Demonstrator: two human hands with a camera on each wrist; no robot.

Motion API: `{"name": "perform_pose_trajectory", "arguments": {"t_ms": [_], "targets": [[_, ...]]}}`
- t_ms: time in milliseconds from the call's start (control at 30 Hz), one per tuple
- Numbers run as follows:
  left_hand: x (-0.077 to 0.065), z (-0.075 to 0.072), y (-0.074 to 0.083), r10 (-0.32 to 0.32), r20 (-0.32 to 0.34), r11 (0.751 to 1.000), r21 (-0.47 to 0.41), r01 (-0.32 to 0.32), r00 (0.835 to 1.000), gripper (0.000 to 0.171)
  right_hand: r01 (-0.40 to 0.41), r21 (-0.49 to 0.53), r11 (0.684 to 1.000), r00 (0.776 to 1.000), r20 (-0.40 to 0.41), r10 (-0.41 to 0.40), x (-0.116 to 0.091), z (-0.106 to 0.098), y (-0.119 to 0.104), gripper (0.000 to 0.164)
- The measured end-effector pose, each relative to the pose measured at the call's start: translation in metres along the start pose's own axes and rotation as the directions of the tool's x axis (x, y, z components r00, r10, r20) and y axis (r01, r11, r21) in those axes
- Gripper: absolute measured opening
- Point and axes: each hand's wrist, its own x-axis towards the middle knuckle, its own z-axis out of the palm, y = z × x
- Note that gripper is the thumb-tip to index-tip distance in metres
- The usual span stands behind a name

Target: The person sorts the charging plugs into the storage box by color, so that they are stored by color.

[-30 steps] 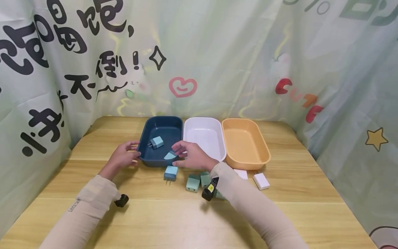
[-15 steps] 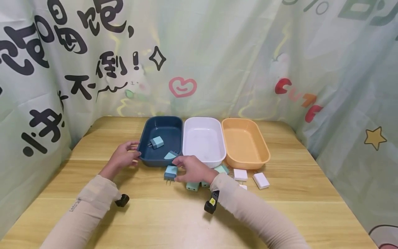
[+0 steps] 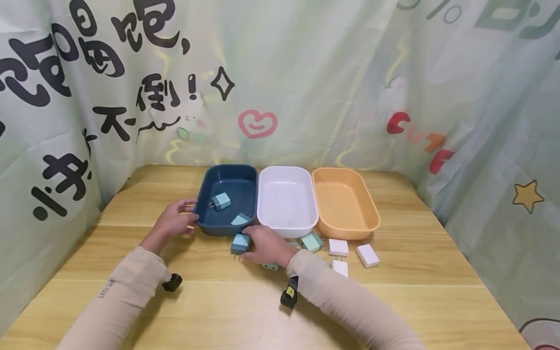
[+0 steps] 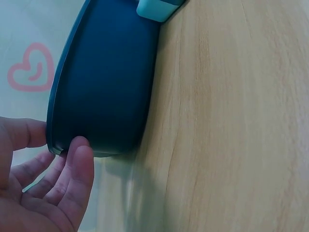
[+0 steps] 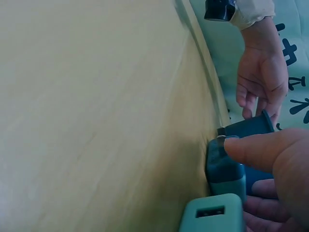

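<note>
My left hand (image 3: 172, 221) touches the left corner of the dark blue tray (image 3: 226, 228); in the left wrist view its loosely spread fingers (image 4: 79, 166) lie against the rim and outer wall. Just in front of this tray, my right hand (image 3: 269, 247) has its thumb and fingers around a two-tone blue plug charger (image 3: 239, 243), which lies on the table with prongs toward me. In the right wrist view the thumb overlaps the charger's prong end and the other fingers sit beside it. Two blue chargers, one a light-blue charger (image 3: 221, 201), lie inside the tray.
A white tray (image 3: 286, 228) and an orange tray (image 3: 350, 232) stand to the right of the blue one. Green chargers (image 3: 311, 242) lie by and partly under my right hand. Three white chargers (image 3: 367, 255) lie farther right. A printed curtain (image 3: 306, 87) surrounds the table.
My right hand has come back from over the blue tray, down toward me, onto the blue charger in front of it. My left hand has stayed at the tray's corner.
</note>
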Motion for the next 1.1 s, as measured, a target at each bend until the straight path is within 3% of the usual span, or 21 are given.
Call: {"name": "perform_pose_trajectory", "arguments": {"t_ms": [467,667,1100], "targets": [[-0.004,0.001,-0.003,-0.007,-0.002,1.000,0.010,0.007,1.000,0.054,-0.015,0.014,1.000,1.000,-0.001,0.015,0.003,0.013,0.003,0.051],[0.000,0.001,0.000,-0.002,-0.013,1.000,0.007,0.002,1.000,0.053,-0.004,0.063,0.998,1.000,-0.021,0.005,0.003,0.007,0.006,0.048],[0.001,0.002,0.001,-0.001,-0.008,1.000,0.010,0.001,1.000,0.054,0.099,0.156,0.983,0.995,0.001,-0.101,0.000,-0.008,0.003,0.044]]}}
